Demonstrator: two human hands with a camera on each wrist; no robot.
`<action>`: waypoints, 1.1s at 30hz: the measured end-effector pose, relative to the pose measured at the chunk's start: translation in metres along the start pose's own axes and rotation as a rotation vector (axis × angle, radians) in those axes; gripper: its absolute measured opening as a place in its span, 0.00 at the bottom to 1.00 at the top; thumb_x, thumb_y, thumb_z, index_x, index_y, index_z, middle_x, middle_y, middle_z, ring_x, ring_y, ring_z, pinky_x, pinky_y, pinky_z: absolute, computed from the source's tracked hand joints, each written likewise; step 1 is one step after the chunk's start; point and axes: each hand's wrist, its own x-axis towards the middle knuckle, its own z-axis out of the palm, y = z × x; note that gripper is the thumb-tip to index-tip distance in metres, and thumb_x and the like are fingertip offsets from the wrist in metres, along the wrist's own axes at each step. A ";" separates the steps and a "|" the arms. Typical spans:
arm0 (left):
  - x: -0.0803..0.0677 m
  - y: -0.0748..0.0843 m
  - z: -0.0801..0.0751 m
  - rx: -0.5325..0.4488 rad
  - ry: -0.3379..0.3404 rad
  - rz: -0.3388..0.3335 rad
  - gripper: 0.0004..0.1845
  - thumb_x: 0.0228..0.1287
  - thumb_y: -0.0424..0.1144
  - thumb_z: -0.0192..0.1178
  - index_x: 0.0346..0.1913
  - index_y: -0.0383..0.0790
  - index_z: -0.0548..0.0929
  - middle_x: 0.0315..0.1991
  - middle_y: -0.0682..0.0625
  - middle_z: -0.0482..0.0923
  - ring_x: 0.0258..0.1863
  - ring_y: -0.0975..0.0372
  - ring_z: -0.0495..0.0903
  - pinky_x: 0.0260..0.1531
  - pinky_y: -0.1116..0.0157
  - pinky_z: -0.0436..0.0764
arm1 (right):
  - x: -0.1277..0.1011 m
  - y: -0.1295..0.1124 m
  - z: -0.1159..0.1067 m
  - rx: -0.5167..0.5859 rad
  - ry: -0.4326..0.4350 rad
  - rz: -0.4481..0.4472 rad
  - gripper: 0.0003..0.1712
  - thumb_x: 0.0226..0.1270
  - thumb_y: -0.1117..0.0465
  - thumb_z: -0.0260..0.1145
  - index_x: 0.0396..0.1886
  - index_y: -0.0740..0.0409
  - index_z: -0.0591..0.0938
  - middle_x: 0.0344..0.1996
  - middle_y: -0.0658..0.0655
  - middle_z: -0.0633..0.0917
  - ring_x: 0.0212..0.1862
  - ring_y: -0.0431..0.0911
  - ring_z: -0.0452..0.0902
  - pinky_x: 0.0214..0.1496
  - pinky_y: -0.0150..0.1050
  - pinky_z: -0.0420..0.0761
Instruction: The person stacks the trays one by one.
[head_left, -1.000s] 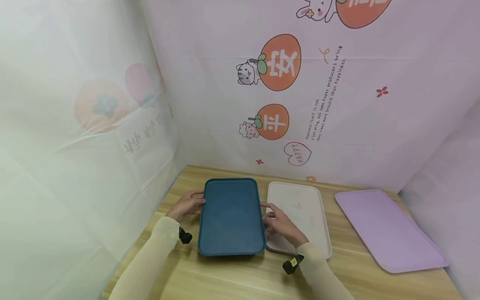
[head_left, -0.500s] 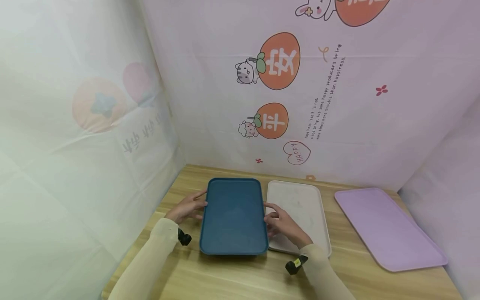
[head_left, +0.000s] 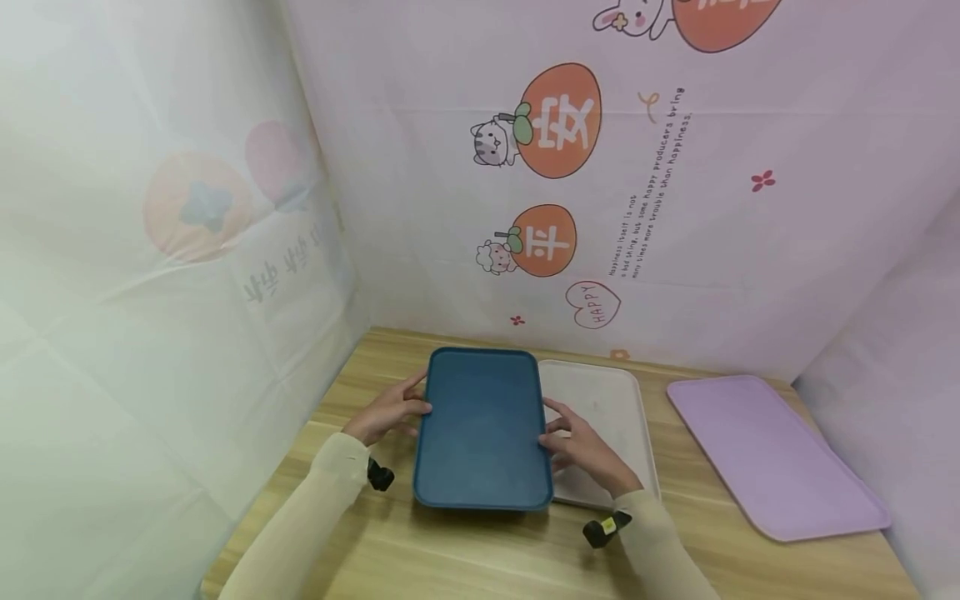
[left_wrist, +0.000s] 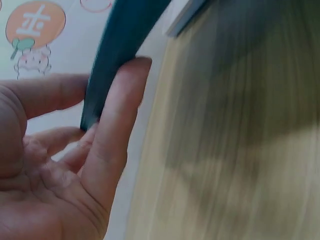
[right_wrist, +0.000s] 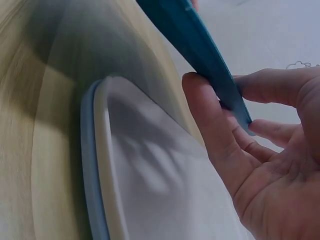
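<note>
A dark blue tray (head_left: 483, 429) is held lifted above a wooden table (head_left: 465, 558), gripped at its long edges between thumb and fingers by the left hand (head_left: 390, 410) and the right hand (head_left: 585, 446). Its right edge overlaps a pale grey tray (head_left: 607, 400) lying flat on the table. A lilac tray (head_left: 772, 454) is seen further right, well apart.

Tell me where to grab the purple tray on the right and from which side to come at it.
Take the purple tray by its two long edges, near the middle, one hand from each side, as the left hand and right hand now hold the blue tray. It lies flat on the wooden table with a thin raised rim, so fingers probably must hook under that rim.
</note>
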 end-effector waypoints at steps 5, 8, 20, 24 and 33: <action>0.001 0.014 0.014 0.033 0.036 0.014 0.46 0.78 0.31 0.63 0.90 0.51 0.51 0.84 0.33 0.61 0.53 0.51 0.89 0.37 0.56 0.93 | -0.005 0.003 -0.008 -0.010 0.008 -0.013 0.47 0.78 0.62 0.67 0.89 0.57 0.56 0.72 0.76 0.71 0.49 0.51 0.88 0.43 0.51 0.94; 0.005 0.018 0.023 0.047 0.041 0.033 0.46 0.77 0.29 0.62 0.90 0.48 0.53 0.85 0.35 0.59 0.41 0.54 0.90 0.38 0.54 0.93 | -0.008 0.007 -0.014 -0.004 0.021 -0.020 0.46 0.78 0.65 0.67 0.89 0.58 0.58 0.79 0.73 0.66 0.53 0.51 0.88 0.42 0.50 0.94; 0.024 0.028 0.052 0.112 0.057 0.105 0.43 0.77 0.26 0.61 0.89 0.46 0.56 0.87 0.39 0.55 0.26 0.51 0.84 0.37 0.49 0.93 | -0.022 0.014 -0.036 -0.077 0.081 -0.071 0.39 0.80 0.69 0.63 0.86 0.53 0.66 0.85 0.69 0.59 0.56 0.54 0.85 0.40 0.48 0.93; 0.031 0.029 0.064 0.161 0.087 0.118 0.41 0.76 0.26 0.60 0.88 0.46 0.61 0.87 0.37 0.55 0.21 0.52 0.79 0.34 0.49 0.93 | -0.024 0.018 -0.043 -0.107 0.101 -0.072 0.36 0.80 0.69 0.63 0.84 0.55 0.69 0.88 0.63 0.57 0.63 0.62 0.80 0.40 0.48 0.94; 0.039 0.039 0.088 0.213 0.080 0.097 0.39 0.77 0.29 0.61 0.87 0.46 0.63 0.86 0.39 0.59 0.27 0.53 0.84 0.38 0.51 0.93 | -0.036 0.022 -0.057 -0.126 0.110 -0.082 0.35 0.77 0.71 0.64 0.82 0.61 0.70 0.88 0.68 0.56 0.65 0.67 0.76 0.38 0.48 0.93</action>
